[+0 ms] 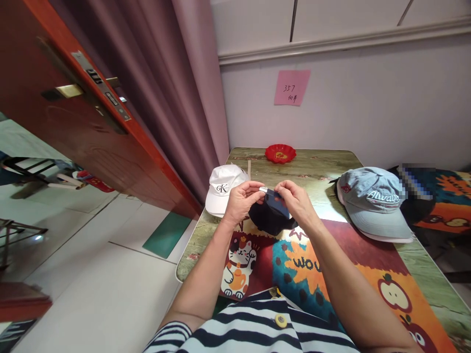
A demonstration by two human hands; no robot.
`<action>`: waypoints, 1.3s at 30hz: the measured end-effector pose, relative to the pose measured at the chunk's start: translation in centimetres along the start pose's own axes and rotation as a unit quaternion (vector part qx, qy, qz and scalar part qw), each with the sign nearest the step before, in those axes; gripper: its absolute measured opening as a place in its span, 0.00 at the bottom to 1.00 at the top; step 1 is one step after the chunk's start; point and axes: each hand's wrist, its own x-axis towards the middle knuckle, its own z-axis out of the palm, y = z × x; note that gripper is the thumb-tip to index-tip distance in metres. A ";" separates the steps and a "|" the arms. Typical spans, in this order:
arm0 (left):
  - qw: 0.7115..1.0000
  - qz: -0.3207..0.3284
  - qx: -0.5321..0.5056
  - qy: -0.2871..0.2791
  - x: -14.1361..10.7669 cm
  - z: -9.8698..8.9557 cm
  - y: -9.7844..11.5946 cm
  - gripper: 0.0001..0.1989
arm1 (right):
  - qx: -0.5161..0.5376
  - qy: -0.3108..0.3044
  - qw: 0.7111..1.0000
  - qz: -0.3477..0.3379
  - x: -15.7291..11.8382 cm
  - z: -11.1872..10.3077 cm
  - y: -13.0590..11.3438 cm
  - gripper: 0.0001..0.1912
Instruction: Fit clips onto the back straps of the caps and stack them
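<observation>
My left hand point(245, 198) is closed in a pinch at the small white end of a dark blue flat piece point(276, 204). My right hand point(294, 197) pinches the upper right edge of the same piece. What exactly this piece is, I cannot make out. Right beneath and behind it is a black cap point(267, 219), partly hidden; whether the two are joined does not show. Left of my left hand stands a white cap point(223, 186) with "CK" lettering. A light blue denim cap point(373, 203) with "Always" lettering lies to the right.
A red scalloped dish point(280, 154) sits at the back of the wood-patterned table point(320, 164). A colourful mat point(253, 255) covers the front. A pink note point(292, 88) is stuck on the wall. An ajar brown door point(121, 142) and a mauve curtain point(165, 73) are at left.
</observation>
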 end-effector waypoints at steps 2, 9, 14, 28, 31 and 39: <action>1.000 -0.003 -0.001 0.000 -0.1 0.0 -0.1 0.17 | 0.009 -0.001 1.000 -0.001 0.0 0.0 0.1 0.08; 1.000 -0.009 -0.012 -0.025 -0.3 0.4 -0.3 0.18 | 0.055 -0.013 0.998 -0.036 -0.2 0.3 0.3 0.08; 0.997 -0.040 -0.047 -0.041 -0.3 0.5 -0.6 0.23 | 0.030 -0.030 0.998 -0.043 -0.4 0.2 0.4 0.11; 0.986 -0.135 -0.097 0.000 -0.6 -0.4 -1.1 0.17 | 0.010 -0.120 0.993 0.018 -1.4 -2.1 1.5 0.19; 0.982 -0.153 -0.108 -0.016 -0.5 -0.2 -1.0 0.16 | 0.052 -0.116 0.991 0.031 -1.5 -2.3 1.7 0.22; 0.977 -0.173 -0.115 -0.041 -0.7 0.5 -0.8 0.18 | 0.072 -0.074 0.993 0.059 -1.3 -1.4 2.4 0.24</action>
